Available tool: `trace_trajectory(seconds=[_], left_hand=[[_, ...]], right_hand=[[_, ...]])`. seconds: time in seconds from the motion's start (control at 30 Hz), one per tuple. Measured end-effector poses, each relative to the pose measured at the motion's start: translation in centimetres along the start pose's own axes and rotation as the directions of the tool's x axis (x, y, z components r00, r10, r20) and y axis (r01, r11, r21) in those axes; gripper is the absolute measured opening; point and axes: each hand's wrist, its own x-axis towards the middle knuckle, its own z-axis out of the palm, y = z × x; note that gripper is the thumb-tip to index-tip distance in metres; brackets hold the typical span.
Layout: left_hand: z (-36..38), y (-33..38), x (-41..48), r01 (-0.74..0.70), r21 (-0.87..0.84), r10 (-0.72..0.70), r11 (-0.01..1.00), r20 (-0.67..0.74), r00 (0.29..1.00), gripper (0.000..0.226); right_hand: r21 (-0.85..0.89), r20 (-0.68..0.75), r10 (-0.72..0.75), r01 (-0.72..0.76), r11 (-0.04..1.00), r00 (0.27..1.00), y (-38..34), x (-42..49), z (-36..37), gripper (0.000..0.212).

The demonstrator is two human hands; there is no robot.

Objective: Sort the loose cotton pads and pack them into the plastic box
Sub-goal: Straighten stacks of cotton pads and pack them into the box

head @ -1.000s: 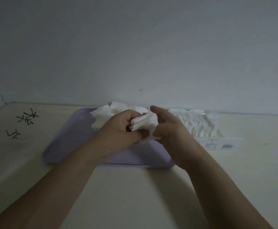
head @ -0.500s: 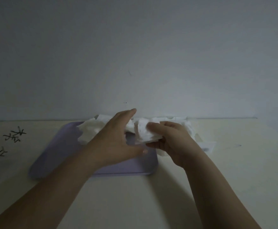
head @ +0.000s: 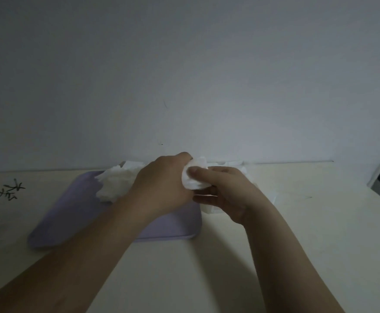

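Near us the lilac tray sits on the table. Above its far right corner the left hand and right hand meet on a small stack of cotton pads. The right thumb pinches its face against the fingers beneath, and the left hand curls round its other side, fingertips hidden. Beyond the left hand a loose pile waits on the tray, so we judge the sorting partway done. The plastic box lies just past the right hand; how full it is we cannot tell.
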Motion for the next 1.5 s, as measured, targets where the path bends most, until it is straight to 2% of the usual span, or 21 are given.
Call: trace_trajectory(seconds=[0.07, 0.13, 0.2, 0.27, 0.33, 0.37, 0.47, 0.53, 0.63, 0.7, 0.83, 0.9, 1.0, 1.17, 1.27, 1.37, 1.5], left_hand=[[0.2, 0.4, 0.2, -0.002, -0.075, 0.0, 0.997, -0.016, 1.0, 0.025], [0.6, 0.6, 0.5, -0.013, -0.188, 0.006, 0.982, -0.038, 0.999, 0.049], [1.3, 0.9, 1.3, -0.023, -0.288, 0.019, 0.957, -0.018, 1.0, 0.086], [2.1, 1.3, 2.1, -0.022, -0.333, 0.033, 0.943, 0.029, 0.999, 0.097], [3.2, 2.1, 3.1, -0.052, -0.292, 0.075, 0.955, 0.069, 0.995, 0.085], [3.7, 2.7, 3.6, -0.089, -0.253, 0.114, 0.963, 0.086, 0.99, 0.075], [5.1, 5.0, 4.9, -0.212, -0.195, 0.243, 0.958, 0.151, 0.958, 0.047], [6.1, 6.3, 6.0, -0.293, -0.168, 0.323, 0.941, 0.188, 0.928, 0.034], [7.4, 7.5, 7.9, -0.356, -0.139, 0.38, 0.924, 0.244, 0.892, 0.024], [8.1, 7.7, 8.9, -0.367, -0.16, 0.398, 0.917, 0.265, 0.879, 0.022], [9.2, 7.5, 9.6, -0.335, -0.21, 0.391, 0.919, 0.365, 0.845, 0.043], [10.0, 6.7, 9.6, -0.346, -0.219, 0.402, 0.912, 0.319, 0.858, 0.036], [10.5, 5.8, 9.1, -0.289, -0.256, 0.354, 0.923, 0.266, 0.896, 0.008], [11.0, 5.3, 8.5, -0.347, -0.223, 0.378, 0.911, 0.118, 0.918, 0.025], [11.2, 5.2, 8.3, -0.348, -0.212, 0.374, 0.913, 0.092, 0.923, 0.026], [11.2, 5.7, 7.9, -0.35, -0.161, 0.37, 0.923, 0.116, 0.922, 0.031], [11.4, 5.8, 7.6, -0.339, -0.166, 0.359, 0.926, 0.112, 0.926, 0.029]], right_hand=[[-0.011, -0.018, -0.022, 0.022, 1.0, 1.0, -0.2, -0.2, 0.0, 0.03], [-0.011, -0.068, -0.066, 0.065, 0.998, 0.995, -0.9, -0.5, -0.4, 0.025], [0.0, -0.203, -0.129, 0.132, 0.991, 0.971, -2.2, -0.7, -1.6, 0.023], [-0.15, -0.378, -0.225, 0.18, 0.972, 0.898, -3.7, -0.6, -3.7, 0.021], [-0.35, -0.458, -0.302, 0.143, 0.926, 0.836, -4.9, -0.2, -6.1, 0.026], [-0.411, -0.458, -0.307, 0.107, 0.905, 0.835, -5.3, -0.1, -7.2, 0.032], [-0.511, -0.42, -0.224, -0.024, 0.86, 0.88, -5.7, 0.4, -9.6, 0.047], [-0.554, -0.417, -0.18, -0.092, 0.827, 0.891, -5.5, 0.8, -10.7, 0.042], [-0.587, -0.434, -0.157, -0.147, 0.796, 0.887, -5.3, 1.5, -12.3, 0.027], [-0.58, -0.455, -0.145, -0.169, 0.797, 0.878, -5.2, 1.9, -13.3, 0.024], [-0.545, -0.45, -0.117, -0.169, 0.821, 0.885, -4.7, 2.7, -15.2, 0.029], [-0.492, -0.404, -0.081, -0.142, 0.859, 0.911, -4.9, 2.9, -15.7, 0.032], [-0.512, -0.316, -0.024, -0.149, 0.846, 0.948, -4.9, 3.3, -15.1, 0.034], [-0.657, -0.383, -0.098, -0.196, 0.728, 0.919, -4.3, 3.8, -13.6, 0.031], [-0.804, -0.407, -0.15, -0.276, 0.527, 0.901, -3.8, 4.5, -12.7, 0.029], [-0.88, -0.428, -0.193, -0.359, 0.311, 0.883, -3.1, 5.0, -11.5, 0.028], [-0.893, -0.427, -0.211, -0.373, 0.25, 0.879, -1.9, 5.5, -10.9, 0.026]])
